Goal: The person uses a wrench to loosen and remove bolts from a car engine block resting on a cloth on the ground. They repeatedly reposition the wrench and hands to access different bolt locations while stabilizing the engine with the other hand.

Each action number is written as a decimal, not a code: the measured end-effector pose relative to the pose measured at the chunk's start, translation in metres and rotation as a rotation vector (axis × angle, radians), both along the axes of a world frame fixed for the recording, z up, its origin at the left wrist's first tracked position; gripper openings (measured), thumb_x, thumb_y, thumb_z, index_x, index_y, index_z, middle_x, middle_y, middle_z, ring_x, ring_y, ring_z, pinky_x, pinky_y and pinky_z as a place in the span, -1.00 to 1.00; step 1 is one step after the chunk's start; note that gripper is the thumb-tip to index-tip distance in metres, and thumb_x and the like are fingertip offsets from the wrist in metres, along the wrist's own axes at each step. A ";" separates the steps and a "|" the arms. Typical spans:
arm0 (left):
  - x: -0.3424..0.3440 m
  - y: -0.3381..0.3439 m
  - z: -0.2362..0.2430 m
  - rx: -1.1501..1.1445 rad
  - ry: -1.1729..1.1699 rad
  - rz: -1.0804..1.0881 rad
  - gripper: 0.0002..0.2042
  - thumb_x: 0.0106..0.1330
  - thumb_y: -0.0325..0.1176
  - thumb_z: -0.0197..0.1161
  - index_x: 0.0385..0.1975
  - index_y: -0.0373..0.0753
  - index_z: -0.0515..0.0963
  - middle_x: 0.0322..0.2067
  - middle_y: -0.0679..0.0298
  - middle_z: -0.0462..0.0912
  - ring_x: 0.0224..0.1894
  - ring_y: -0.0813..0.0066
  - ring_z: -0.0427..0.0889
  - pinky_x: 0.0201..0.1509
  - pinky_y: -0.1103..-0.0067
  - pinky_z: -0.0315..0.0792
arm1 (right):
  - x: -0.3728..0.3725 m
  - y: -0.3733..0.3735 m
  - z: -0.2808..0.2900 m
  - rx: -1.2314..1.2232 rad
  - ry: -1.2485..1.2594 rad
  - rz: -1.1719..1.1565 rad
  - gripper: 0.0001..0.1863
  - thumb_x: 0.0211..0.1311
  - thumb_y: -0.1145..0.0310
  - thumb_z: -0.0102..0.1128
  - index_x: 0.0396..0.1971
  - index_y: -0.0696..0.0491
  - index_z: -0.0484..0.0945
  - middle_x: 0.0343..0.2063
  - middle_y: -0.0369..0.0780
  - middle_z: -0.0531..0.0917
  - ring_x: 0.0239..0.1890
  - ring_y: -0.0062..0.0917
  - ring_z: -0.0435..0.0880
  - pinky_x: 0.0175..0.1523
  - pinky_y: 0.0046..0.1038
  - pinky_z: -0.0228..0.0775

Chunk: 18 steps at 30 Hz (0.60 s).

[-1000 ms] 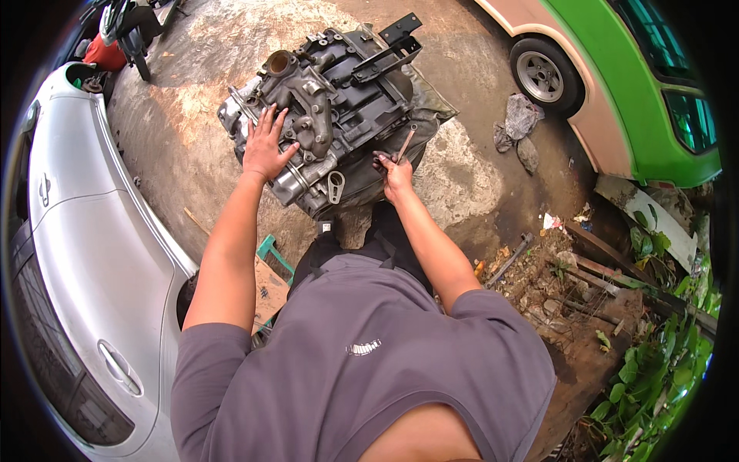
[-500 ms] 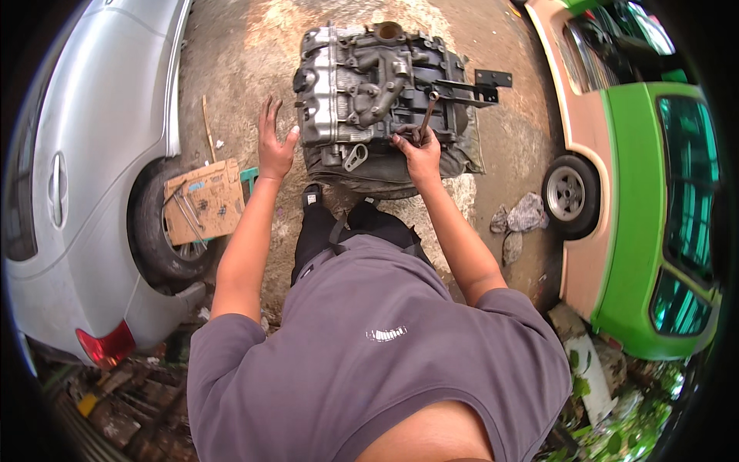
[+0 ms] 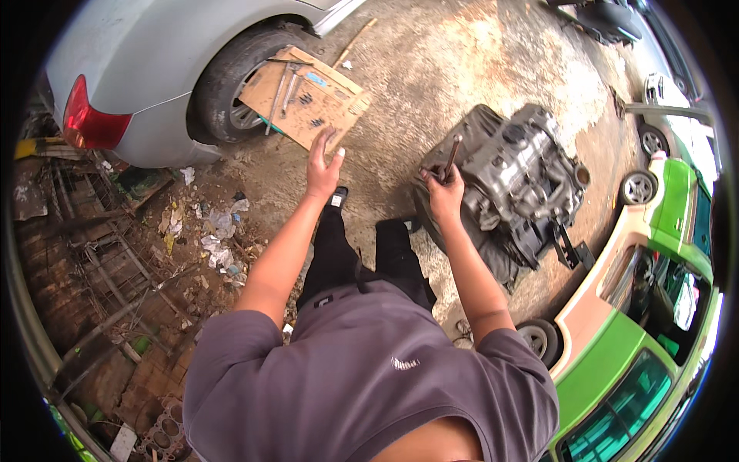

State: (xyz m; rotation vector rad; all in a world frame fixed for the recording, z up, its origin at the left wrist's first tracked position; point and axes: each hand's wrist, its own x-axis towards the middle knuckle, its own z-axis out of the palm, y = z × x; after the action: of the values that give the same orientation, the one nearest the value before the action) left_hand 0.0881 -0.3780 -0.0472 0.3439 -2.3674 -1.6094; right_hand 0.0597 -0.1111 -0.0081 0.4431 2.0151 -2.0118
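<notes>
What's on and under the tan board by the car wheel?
Long metal tools, a blue piece and small dark parts lie on the board. Underneath, a green edge shows; the rest is covered.

Bright daylight washes over the stained concrete floor (image 3: 396, 85) around us; a silver car (image 3: 165, 50) stands opposite a green-and-peach vehicle (image 3: 604, 366), with crumpled litter (image 3: 219, 245) scattered over the dirt.

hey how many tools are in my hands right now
1: the wrench, sticking up from your right hand. Your left hand, by the tan board, shows none, though something small could be hidden.
</notes>
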 end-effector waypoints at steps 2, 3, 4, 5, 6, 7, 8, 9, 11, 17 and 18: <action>0.009 -0.031 -0.014 0.003 -0.028 0.032 -0.52 0.26 -0.33 0.20 0.19 -0.32 0.38 0.20 0.06 0.41 0.30 0.16 0.36 0.38 0.38 0.18 | -0.007 -0.039 -0.019 0.083 0.112 0.101 -0.80 0.07 0.67 0.32 -0.36 0.13 0.49 -0.44 -0.39 0.52 -0.41 -0.75 0.43 -0.30 -0.66 0.31; 0.012 -0.047 -0.024 0.024 -0.033 0.047 -0.51 0.24 -0.37 0.20 0.19 -0.32 0.38 0.19 0.06 0.42 0.29 0.17 0.37 0.38 0.39 0.18 | -0.011 -0.056 -0.031 0.032 0.089 0.122 -0.80 0.08 0.66 0.31 -0.41 0.12 0.44 -0.43 -0.35 0.54 -0.37 -0.73 0.45 -0.26 -0.63 0.33; 0.016 -0.062 -0.034 0.035 -0.040 0.088 -0.51 0.24 -0.38 0.20 0.19 -0.31 0.39 0.19 0.06 0.43 0.29 0.18 0.37 0.38 0.39 0.18 | -0.014 -0.075 -0.045 -0.031 0.068 0.140 -0.78 0.10 0.65 0.29 -0.45 0.11 0.39 -0.42 -0.31 0.56 -0.34 -0.71 0.48 -0.22 -0.61 0.36; 0.021 -0.076 -0.046 0.048 -0.055 0.126 -0.52 0.24 -0.38 0.19 0.19 -0.31 0.39 0.19 0.07 0.43 0.29 0.18 0.37 0.38 0.39 0.18 | -0.017 -0.093 -0.060 0.013 0.054 0.172 -0.79 0.10 0.63 0.30 -0.43 0.12 0.40 -0.43 -0.31 0.55 -0.35 -0.70 0.47 -0.23 -0.61 0.35; 0.023 -0.090 -0.060 0.058 -0.049 0.159 -0.52 0.23 -0.39 0.19 0.19 -0.30 0.39 0.19 0.07 0.43 0.29 0.18 0.37 0.39 0.39 0.18 | -0.024 -0.112 -0.077 0.044 0.052 0.204 -0.81 0.10 0.62 0.30 -0.42 0.13 0.41 -0.44 -0.31 0.55 -0.36 -0.70 0.47 -0.24 -0.61 0.34; 0.027 -0.104 -0.074 0.051 -0.060 0.196 -0.52 0.23 -0.42 0.17 0.19 -0.28 0.39 0.18 0.09 0.44 0.28 0.18 0.38 0.39 0.40 0.18 | -0.033 -0.128 -0.095 0.079 0.051 0.238 -0.82 0.10 0.61 0.30 -0.41 0.14 0.43 -0.45 -0.31 0.54 -0.37 -0.69 0.46 -0.24 -0.61 0.34; 0.029 -0.117 -0.088 0.061 -0.096 0.219 -0.53 0.23 -0.42 0.17 0.19 -0.28 0.40 0.18 0.09 0.45 0.28 0.18 0.38 0.38 0.40 0.18 | -0.041 -0.145 -0.113 0.124 0.070 0.262 -0.82 0.09 0.59 0.30 -0.41 0.15 0.44 -0.46 -0.31 0.54 -0.38 -0.68 0.46 -0.25 -0.60 0.33; 0.031 -0.130 -0.103 0.060 -0.114 0.233 -0.53 0.23 -0.43 0.17 0.19 -0.28 0.40 0.17 0.09 0.45 0.28 0.18 0.38 0.38 0.40 0.18 | -0.049 -0.162 -0.131 0.169 0.088 0.281 -0.83 0.09 0.57 0.31 -0.40 0.15 0.45 -0.47 -0.30 0.53 -0.39 -0.67 0.45 -0.26 -0.58 0.33; 0.033 -0.153 -0.130 0.061 -0.166 0.254 -0.54 0.25 -0.42 0.18 0.18 -0.28 0.40 0.16 0.08 0.46 0.27 0.17 0.39 0.37 0.39 0.20 | -0.068 -0.196 -0.164 0.298 0.072 0.303 -0.80 0.05 0.51 0.34 -0.43 0.17 0.45 -0.50 -0.27 0.51 -0.42 -0.61 0.43 -0.27 -0.51 0.33; 0.029 -0.200 -0.184 0.045 -0.212 0.320 -0.56 0.26 -0.40 0.21 0.16 -0.30 0.41 0.15 0.05 0.47 0.25 0.15 0.40 0.35 0.38 0.22 | -0.103 -0.279 -0.224 0.595 0.359 0.502 -0.83 0.07 0.44 0.34 -0.41 0.16 0.52 -0.48 -0.14 0.59 -0.39 -0.35 0.57 -0.22 -0.38 0.39; 0.027 -0.206 -0.190 0.054 -0.215 0.331 -0.56 0.26 -0.40 0.21 0.16 -0.30 0.41 0.14 0.05 0.47 0.25 0.14 0.41 0.35 0.38 0.22 | -0.105 -0.290 -0.231 0.631 0.447 0.554 -0.84 0.04 0.41 0.33 -0.43 0.12 0.54 -0.44 -0.10 0.61 -0.31 -0.18 0.57 -0.14 -0.28 0.41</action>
State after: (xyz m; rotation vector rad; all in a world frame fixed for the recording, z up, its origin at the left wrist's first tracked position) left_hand 0.1155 -0.5839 -0.2376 0.9099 -2.2630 -1.5439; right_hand -0.0455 -0.4014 -0.2395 -0.4684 2.6395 -1.1886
